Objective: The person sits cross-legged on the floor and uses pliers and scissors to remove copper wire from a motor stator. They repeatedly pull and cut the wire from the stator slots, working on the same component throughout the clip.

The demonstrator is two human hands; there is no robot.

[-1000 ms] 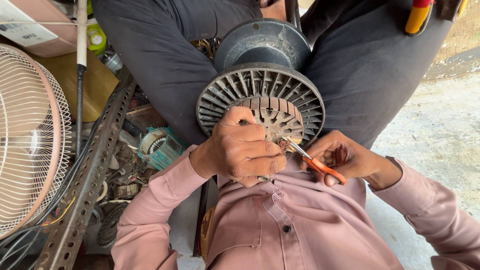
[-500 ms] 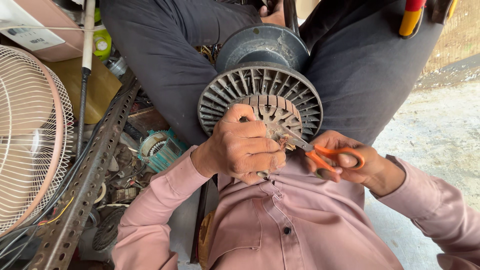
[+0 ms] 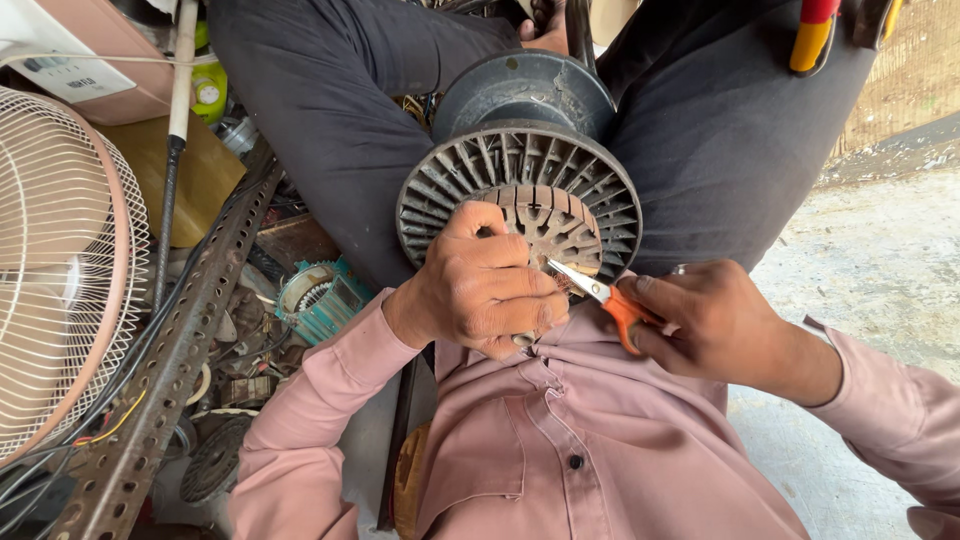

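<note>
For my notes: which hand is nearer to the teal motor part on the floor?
Left. The left hand lies just right of the teal motor part; the right hand is farther right.

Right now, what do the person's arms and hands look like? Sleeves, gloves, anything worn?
Both arms are covered by long dusty-pink shirt sleeves, left sleeve and right sleeve, reaching to the wrists. The cloth is plain, lightly creased, with no visible markings. The left hand and right hand are bare: no gloves, no watch or wristband visible. Whether any ring is worn cannot be told.
</note>
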